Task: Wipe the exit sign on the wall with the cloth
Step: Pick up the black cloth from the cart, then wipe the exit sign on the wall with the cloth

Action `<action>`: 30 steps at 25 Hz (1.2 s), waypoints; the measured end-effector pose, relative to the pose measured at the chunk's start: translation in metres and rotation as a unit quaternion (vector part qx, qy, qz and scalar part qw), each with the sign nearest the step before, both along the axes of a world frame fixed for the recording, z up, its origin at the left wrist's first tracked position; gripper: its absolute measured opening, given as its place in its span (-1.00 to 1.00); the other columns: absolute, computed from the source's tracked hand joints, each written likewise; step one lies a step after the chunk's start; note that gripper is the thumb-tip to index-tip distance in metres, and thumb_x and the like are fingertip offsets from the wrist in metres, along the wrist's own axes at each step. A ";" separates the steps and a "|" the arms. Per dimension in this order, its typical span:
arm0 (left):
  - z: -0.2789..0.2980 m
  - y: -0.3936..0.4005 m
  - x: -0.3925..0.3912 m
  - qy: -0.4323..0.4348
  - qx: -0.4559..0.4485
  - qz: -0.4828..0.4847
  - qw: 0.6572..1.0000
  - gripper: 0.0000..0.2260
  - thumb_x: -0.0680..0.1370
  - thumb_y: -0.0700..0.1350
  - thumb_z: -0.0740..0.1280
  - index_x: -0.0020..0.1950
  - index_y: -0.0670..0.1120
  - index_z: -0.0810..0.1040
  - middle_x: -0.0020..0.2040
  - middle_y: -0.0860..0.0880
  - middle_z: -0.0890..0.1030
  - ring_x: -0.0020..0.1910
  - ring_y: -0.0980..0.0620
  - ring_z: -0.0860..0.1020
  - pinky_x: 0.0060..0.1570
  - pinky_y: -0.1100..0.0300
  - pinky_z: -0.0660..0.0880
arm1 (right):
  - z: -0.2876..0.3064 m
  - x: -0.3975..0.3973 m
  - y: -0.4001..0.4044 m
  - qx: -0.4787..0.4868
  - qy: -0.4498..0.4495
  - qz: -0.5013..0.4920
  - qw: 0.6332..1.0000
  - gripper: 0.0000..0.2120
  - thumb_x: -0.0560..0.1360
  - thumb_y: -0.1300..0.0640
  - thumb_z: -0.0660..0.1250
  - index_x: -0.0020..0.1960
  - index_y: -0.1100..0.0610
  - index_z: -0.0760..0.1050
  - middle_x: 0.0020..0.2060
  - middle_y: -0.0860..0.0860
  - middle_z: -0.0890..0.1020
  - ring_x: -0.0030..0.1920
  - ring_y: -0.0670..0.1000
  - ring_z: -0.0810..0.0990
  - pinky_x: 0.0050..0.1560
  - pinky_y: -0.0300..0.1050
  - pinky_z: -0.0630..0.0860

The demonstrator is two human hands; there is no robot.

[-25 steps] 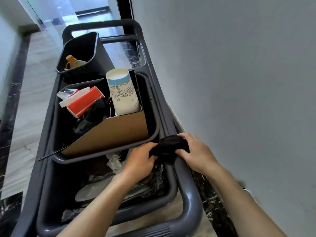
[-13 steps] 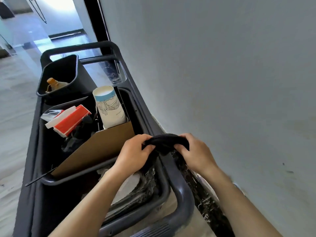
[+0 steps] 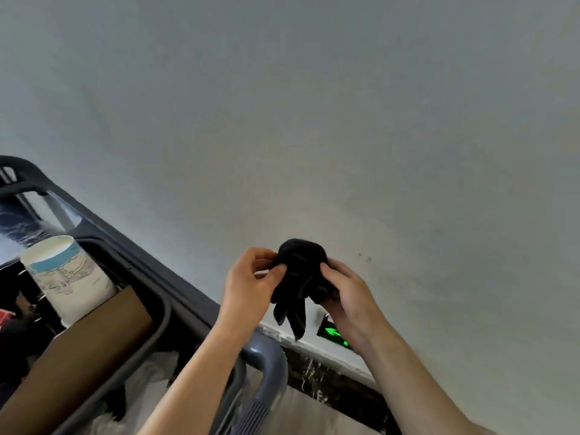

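— What filled the view at that point?

— Mostly the grey wall [image 3: 314, 120]. Half a second earlier the cart [image 3: 175, 296] took up the middle; now it had slid to the lower left, its far corner just under the person's wrists.

— And the cloth?

— The black cloth [image 3: 301, 277] had been lifted off the cart's rim and was held up in front of the wall. The left hand [image 3: 251, 287] pinched its left edge with thumb and fingers closed; the right hand [image 3: 342, 290] was curled round its right side, one end dangling.

— The exit sign?

— The exit sign [image 3: 334, 334] had just come into view, low on the wall beside the skirting, partly behind the right wrist. Untouched, I'd judge: wiping hadn't begun.
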State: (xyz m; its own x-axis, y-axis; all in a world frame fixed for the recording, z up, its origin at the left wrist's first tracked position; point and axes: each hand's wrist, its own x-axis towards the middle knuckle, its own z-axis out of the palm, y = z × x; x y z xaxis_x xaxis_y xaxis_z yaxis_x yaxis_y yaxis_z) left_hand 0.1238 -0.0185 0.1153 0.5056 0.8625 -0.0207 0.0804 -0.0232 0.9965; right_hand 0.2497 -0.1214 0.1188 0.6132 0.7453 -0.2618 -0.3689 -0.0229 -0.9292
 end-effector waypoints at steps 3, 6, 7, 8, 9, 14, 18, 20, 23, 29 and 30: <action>0.002 -0.028 0.024 -0.021 -0.034 -0.070 0.997 -0.81 0.59 -0.25 0.41 -0.06 0.06 0.65 -0.11 0.02 0.73 -0.11 0.04 0.72 -0.08 0.01 0.69 | 0.003 0.000 -0.040 -0.023 -0.037 -0.048 0.998 -0.76 0.60 0.14 0.22 0.11 -0.01 0.64 -0.01 0.02 0.73 0.01 0.02 0.69 -0.09 -0.07 0.58; 0.005 -0.060 0.052 -0.016 -0.016 -0.147 0.989 -0.80 0.58 -0.24 0.42 -0.09 0.07 0.68 -0.16 0.04 0.74 -0.12 0.07 0.72 -0.10 0.09 0.68 | 0.007 0.008 -0.079 -0.023 -0.032 -0.125 0.991 -0.77 0.61 0.13 0.22 0.13 -0.02 0.63 -0.01 0.04 0.73 0.01 0.07 0.70 -0.04 0.09 0.64; 0.006 -0.069 0.060 -0.007 -0.004 -0.174 0.985 -0.80 0.58 -0.24 0.42 -0.09 0.08 0.68 -0.18 0.07 0.74 -0.12 0.09 0.71 -0.11 0.16 0.66 | 0.010 0.012 -0.091 -0.018 -0.029 -0.154 0.987 -0.78 0.61 0.14 0.23 0.11 -0.01 0.64 -0.02 0.04 0.73 -0.02 0.05 0.71 -0.08 0.05 0.65; 0.007 -0.078 0.070 0.004 0.009 -0.203 0.979 -0.79 0.58 -0.23 0.42 -0.10 0.10 0.68 -0.19 0.10 0.74 -0.13 0.13 0.71 -0.14 0.26 0.63 | 0.013 0.018 -0.104 -0.017 -0.034 -0.187 0.982 -0.80 0.60 0.13 0.25 0.10 -0.01 0.63 -0.05 0.03 0.74 -0.05 0.03 0.71 -0.10 0.02 0.65; 0.008 -0.088 0.079 0.016 0.021 -0.228 0.973 -0.78 0.59 -0.22 0.41 -0.10 0.11 0.68 -0.20 0.13 0.74 -0.14 0.17 0.70 -0.17 0.34 0.58 | 0.015 0.025 -0.118 -0.021 -0.044 -0.217 0.975 -0.83 0.59 0.12 0.27 0.10 0.01 0.61 -0.07 0.03 0.74 -0.07 0.01 0.72 -0.11 0.01 0.66; 0.017 -0.143 0.118 0.010 -0.045 -0.296 0.954 -0.77 0.71 -0.09 0.22 0.12 -0.05 0.68 -0.09 -0.01 0.75 -0.09 0.00 0.73 -0.08 0.15 0.65 | 0.016 0.058 -0.184 -0.033 -0.087 -0.250 0.964 -0.81 0.53 -0.01 0.35 0.12 -0.01 0.57 -0.01 0.01 0.71 -0.04 -0.05 0.70 -0.08 -0.08 0.63; 0.025 -0.171 0.137 -0.008 -0.097 -0.312 0.945 -0.65 0.72 0.11 0.09 0.18 0.00 0.63 -0.03 -0.08 0.76 -0.06 -0.08 0.73 -0.05 0.07 0.62 | 0.014 0.075 -0.222 -0.084 -0.212 -0.186 0.956 -0.38 0.27 -0.16 0.49 0.30 -0.18 0.40 0.11 -0.22 0.61 0.09 -0.24 0.59 0.09 -0.17 0.55; 0.027 -0.185 0.146 0.006 -0.094 -0.318 0.943 -0.58 0.70 0.17 0.05 0.19 0.00 0.62 -0.02 -0.08 0.76 -0.06 -0.09 0.73 -0.05 0.07 0.61 | 0.010 0.084 -0.236 -0.105 -0.249 -0.172 0.947 -0.28 0.21 -0.17 0.50 0.32 -0.20 0.34 0.12 -0.26 0.57 0.11 -0.25 0.55 0.07 -0.21 0.51; 0.027 -0.204 0.159 0.037 -0.084 -0.318 0.944 -0.53 0.68 0.22 0.02 0.18 0.00 0.63 -0.03 -0.08 0.76 -0.06 -0.08 0.73 -0.06 0.07 0.62 | 0.000 0.099 -0.252 -0.115 -0.253 -0.185 0.943 -0.34 0.23 -0.13 0.49 0.28 -0.18 0.35 0.09 -0.24 0.57 0.09 -0.21 0.55 -0.02 -0.25 0.50; 0.016 -0.221 0.176 0.081 -0.055 -0.268 0.958 -0.52 0.69 0.19 0.03 0.08 -0.01 0.69 -0.06 -0.04 0.76 -0.10 -0.02 0.73 -0.11 0.14 0.63 | -0.028 0.127 -0.266 -0.095 -0.223 -0.202 0.949 -0.54 0.33 0.08 0.51 0.13 -0.19 0.43 0.03 -0.21 0.61 0.06 -0.15 0.58 0.01 -0.17 0.51; 0.012 -0.221 0.178 0.086 -0.047 -0.253 0.962 -0.53 0.69 0.18 0.03 0.06 0.00 0.69 -0.03 -0.03 0.75 -0.08 0.01 0.72 -0.09 0.15 0.63 | -0.032 0.130 -0.268 -0.092 -0.214 -0.206 0.950 -0.54 0.33 0.09 0.51 0.14 -0.18 0.43 0.03 -0.21 0.61 0.06 -0.15 0.58 0.01 -0.17 0.50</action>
